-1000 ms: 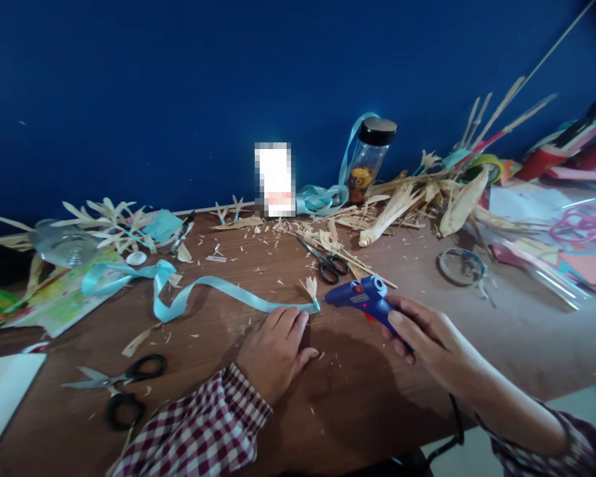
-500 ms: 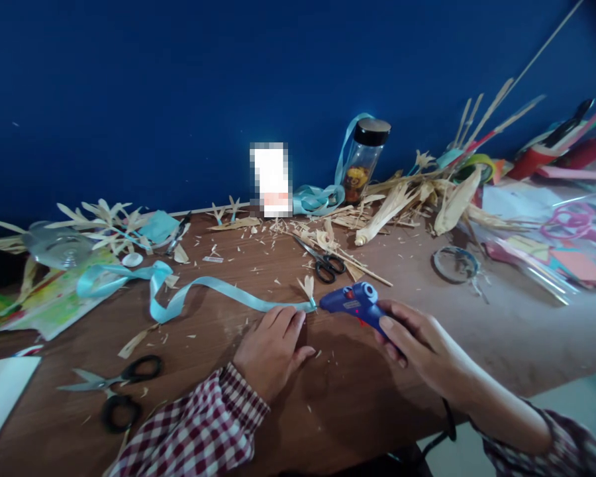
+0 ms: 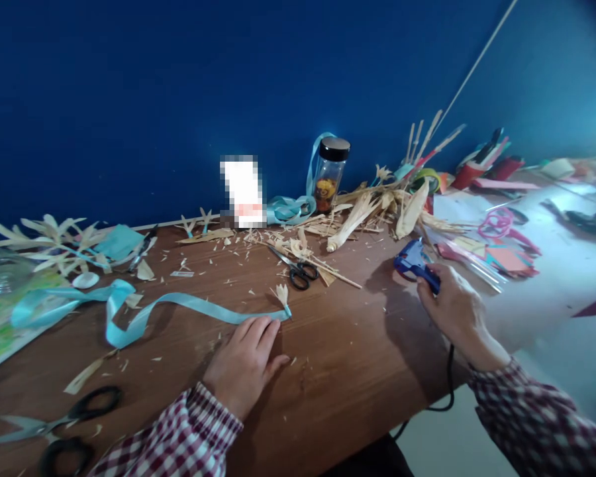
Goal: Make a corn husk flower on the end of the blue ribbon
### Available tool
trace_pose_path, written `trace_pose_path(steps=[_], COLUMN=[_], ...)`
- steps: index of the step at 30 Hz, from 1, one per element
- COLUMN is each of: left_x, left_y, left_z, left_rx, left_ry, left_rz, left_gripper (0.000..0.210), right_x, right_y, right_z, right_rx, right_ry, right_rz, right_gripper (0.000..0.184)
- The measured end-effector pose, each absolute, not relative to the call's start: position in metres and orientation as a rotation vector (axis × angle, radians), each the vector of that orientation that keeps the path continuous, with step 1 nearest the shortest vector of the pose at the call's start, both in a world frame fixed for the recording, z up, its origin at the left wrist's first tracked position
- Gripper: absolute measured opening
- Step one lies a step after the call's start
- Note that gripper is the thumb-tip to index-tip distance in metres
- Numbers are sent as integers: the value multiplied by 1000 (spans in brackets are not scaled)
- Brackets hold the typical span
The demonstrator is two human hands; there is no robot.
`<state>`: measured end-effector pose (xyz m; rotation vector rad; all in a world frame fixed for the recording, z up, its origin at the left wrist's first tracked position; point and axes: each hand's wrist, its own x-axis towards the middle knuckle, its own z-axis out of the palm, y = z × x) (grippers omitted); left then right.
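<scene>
A light-blue ribbon [image 3: 193,305] lies in waves across the brown table, its right end at a small husk flower [image 3: 281,298] with a blue-wrapped stem. My left hand [image 3: 243,358] rests palm down, its fingertips pressing that ribbon end to the table while the thumb is spread apart. Off to the right, my right hand [image 3: 454,311] is closed around the handle of a blue hot glue gun [image 3: 413,258], which is turned away from the flower. A black cord [image 3: 451,377] hangs below this hand.
Black-handled scissors [image 3: 300,271] lie behind the flower; another pair [image 3: 54,424] is at front left. Dried corn husks [image 3: 357,218] and scraps litter the back, near a black-lidded jar [image 3: 332,172]. Husk flowers [image 3: 59,242] lie at left, coloured paper [image 3: 511,258] at right.
My right hand has carried the glue gun away from the flower to the right. My left hand still presses the ribbon. The view has turned rightward.
</scene>
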<state>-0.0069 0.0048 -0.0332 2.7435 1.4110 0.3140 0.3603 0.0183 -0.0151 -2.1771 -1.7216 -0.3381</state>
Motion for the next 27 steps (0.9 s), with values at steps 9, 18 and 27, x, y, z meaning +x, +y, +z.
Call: trace_pose_path(steps=[9, 18, 27], left_x=[-8, -8, -10], left_y=[3, 3, 1], left_z=[-35, -32, -31], left_rx=[2673, 2629, 2596], left_ry=[1437, 1418, 1424], left_rz=[285, 292, 310], left_gripper=[47, 46, 47], right_x=[356, 193, 163], right_y=[17, 52, 78], right_z=[4, 9, 1], right_rx=[-2166, -1454, -1572], right_ry=[-1757, -2396, -2545], right_rz=[-554, 527, 481], right_gripper=[37, 22, 19])
